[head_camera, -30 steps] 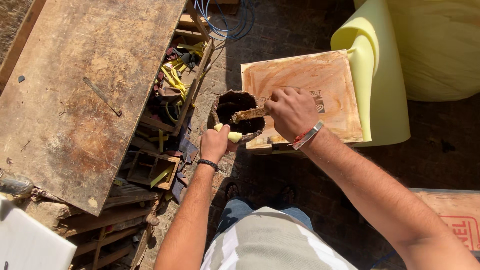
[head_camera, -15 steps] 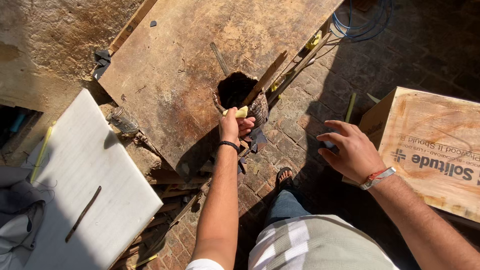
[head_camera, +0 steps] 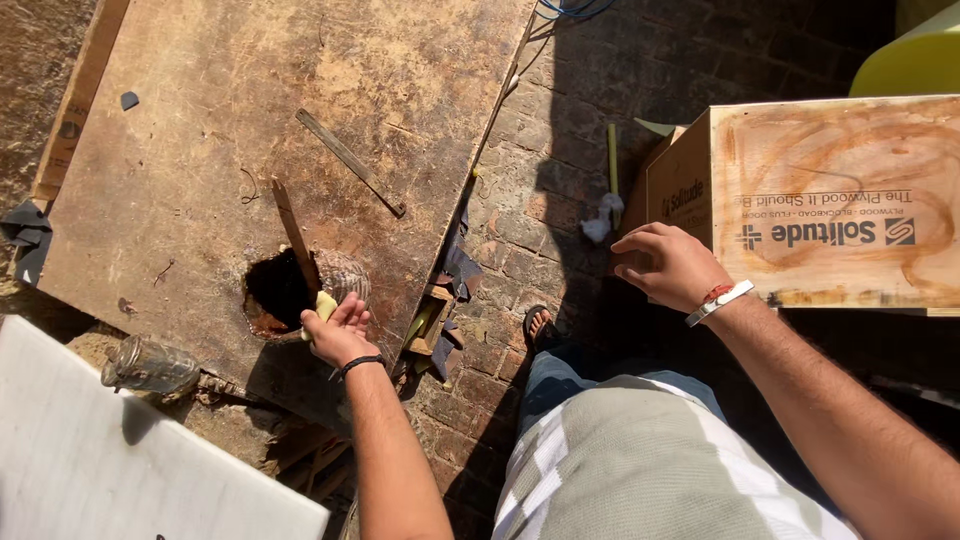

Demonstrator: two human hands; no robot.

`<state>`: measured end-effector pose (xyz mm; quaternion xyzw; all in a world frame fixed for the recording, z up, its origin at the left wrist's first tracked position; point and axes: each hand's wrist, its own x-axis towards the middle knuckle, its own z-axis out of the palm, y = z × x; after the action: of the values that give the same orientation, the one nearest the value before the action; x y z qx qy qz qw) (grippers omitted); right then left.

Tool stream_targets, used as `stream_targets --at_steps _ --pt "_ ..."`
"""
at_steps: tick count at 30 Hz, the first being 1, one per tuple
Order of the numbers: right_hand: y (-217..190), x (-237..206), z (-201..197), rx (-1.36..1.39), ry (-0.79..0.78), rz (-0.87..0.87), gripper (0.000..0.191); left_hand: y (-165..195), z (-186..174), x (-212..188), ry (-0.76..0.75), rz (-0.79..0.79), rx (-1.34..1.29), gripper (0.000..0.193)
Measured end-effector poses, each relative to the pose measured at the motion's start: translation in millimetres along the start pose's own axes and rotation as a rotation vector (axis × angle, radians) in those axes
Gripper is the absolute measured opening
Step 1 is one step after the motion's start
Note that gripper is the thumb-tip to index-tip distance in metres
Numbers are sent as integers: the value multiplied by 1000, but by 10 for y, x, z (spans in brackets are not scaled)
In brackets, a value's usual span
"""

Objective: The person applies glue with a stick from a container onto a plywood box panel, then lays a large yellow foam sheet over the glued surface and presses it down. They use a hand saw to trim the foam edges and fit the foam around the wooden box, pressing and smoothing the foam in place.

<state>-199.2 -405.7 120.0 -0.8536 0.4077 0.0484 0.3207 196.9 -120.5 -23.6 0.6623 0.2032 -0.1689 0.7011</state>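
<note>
Looking down from my head: my left hand (head_camera: pixel 340 335) is curled tight around a yellow-handled tool (head_camera: pixel 325 305) beside the dark bowl (head_camera: pixel 285 290) on the worn board (head_camera: pixel 250 130). My right hand (head_camera: pixel 668 265), loosely open and holding nothing, rests against the plywood box (head_camera: pixel 840 200), right of the bowl.

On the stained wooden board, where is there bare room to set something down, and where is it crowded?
The stained board is mostly bare: its upper middle above the metal strip, and its left part between the dark chip and the bowl. It is crowded at the lower edge, where the left hand holds a yellow-handled tool over the dark bowl.
</note>
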Motion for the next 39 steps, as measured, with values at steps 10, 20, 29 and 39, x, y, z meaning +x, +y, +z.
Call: stream_targets --at_steps 10,20,29,39 --pt "813 -1115 -326 363 160 589 35 -922 1100 -1529 -677 19 362 43" --pt "2299 -3019 -576 582 678 928 33 -1449 2069 -3159 -1232 102 665 35" --pt "4909 -3331 -748 1112 874 996 34 -2198 2940 -5168 -1477 203 738 35" --pt "6340 -2408 -322 1962 496 1190 67 -2900 3148 -6585 -1441 182 934 34"
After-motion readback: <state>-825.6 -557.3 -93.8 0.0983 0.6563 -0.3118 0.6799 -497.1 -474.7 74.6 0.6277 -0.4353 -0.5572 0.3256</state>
